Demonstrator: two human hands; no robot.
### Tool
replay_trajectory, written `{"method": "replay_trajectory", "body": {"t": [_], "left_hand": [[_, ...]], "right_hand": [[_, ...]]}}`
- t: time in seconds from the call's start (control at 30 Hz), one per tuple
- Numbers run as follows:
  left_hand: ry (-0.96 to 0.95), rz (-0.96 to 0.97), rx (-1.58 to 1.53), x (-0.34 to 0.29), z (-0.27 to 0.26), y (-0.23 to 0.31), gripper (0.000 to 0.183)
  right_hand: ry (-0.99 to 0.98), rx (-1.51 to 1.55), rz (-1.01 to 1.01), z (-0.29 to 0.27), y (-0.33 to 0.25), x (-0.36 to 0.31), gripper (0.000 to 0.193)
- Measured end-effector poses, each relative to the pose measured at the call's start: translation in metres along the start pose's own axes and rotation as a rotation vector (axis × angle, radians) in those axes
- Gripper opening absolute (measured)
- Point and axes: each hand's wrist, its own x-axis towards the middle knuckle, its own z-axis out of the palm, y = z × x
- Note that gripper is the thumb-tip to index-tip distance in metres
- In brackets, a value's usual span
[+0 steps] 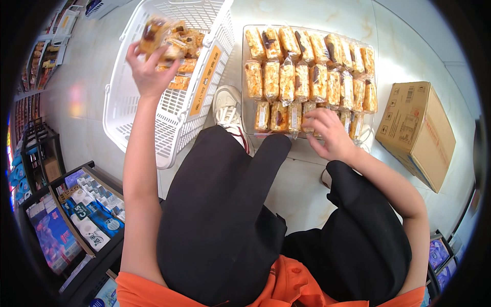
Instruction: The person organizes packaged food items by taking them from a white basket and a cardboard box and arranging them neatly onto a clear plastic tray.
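Note:
My left hand (156, 71) is raised over the white plastic basket (169, 148), fingers closed around a wrapped snack bar (156, 36) that is blurred by motion; whether it is more than one piece I cannot tell. More wrapped bars (186, 65) lie at the basket's far end. To the right, a clear shallow tray (246, 115) carries three rows of golden snack bars (302, 82) in clear film, some with dark pieces. My right hand (330, 133) hovers at the tray's nearest row, fingers loosely apart and partly covering several bars; contact with them is unclear.
A closed cardboard box (417, 133) stands on the tiled floor right of the tray. My shoe (227, 110) sits between basket and tray. Shelves with tissue packs (92, 210) stand at the lower left, and stocked racks (46, 64) line the far left.

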Motion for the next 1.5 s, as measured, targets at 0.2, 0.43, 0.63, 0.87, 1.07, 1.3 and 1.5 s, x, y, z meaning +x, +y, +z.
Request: {"method": "replay_trajectory", "body": {"t": [0.2, 0.43, 0.63, 0.87, 1.07, 1.3, 1.5], "left_hand": [[-0.012, 0.342, -0.062, 0.046, 0.007, 0.061, 0.02], [0.088, 0.385, -0.099, 0.054, -0.022, 0.081, 0.02], [-0.062, 0.725, -0.419, 0.053, -0.016, 0.166, 0.016], [-0.437, 0.693, -0.589, 0.011, -0.007, 0.207, 0.012], [-0.753, 0.586, -0.825, -0.033, -0.009, 0.214, 0.024], [-0.543, 0.305, -0.909, -0.023, -0.012, 0.216, 0.044], [-0.501, 0.313, -0.976, -0.023, -0.012, 0.217, 0.047]], "right_hand": [[0.093, 0.6, 0.39, -0.025, -0.014, 0.025, 0.024], [0.237, 0.681, 0.292, -0.05, -0.025, 0.041, 0.03], [0.394, 0.881, 0.251, -0.075, -0.029, 0.056, 0.049], [0.015, 0.65, 0.407, -0.084, -0.041, 0.045, 0.041], [-0.281, 0.512, 0.59, -0.066, -0.032, 0.0, 0.035], [-0.1, 0.036, 0.859, -0.094, -0.009, -0.042, 0.036], [0.14, -0.137, 0.769, -0.087, 0.026, -0.061, 0.04]]}}
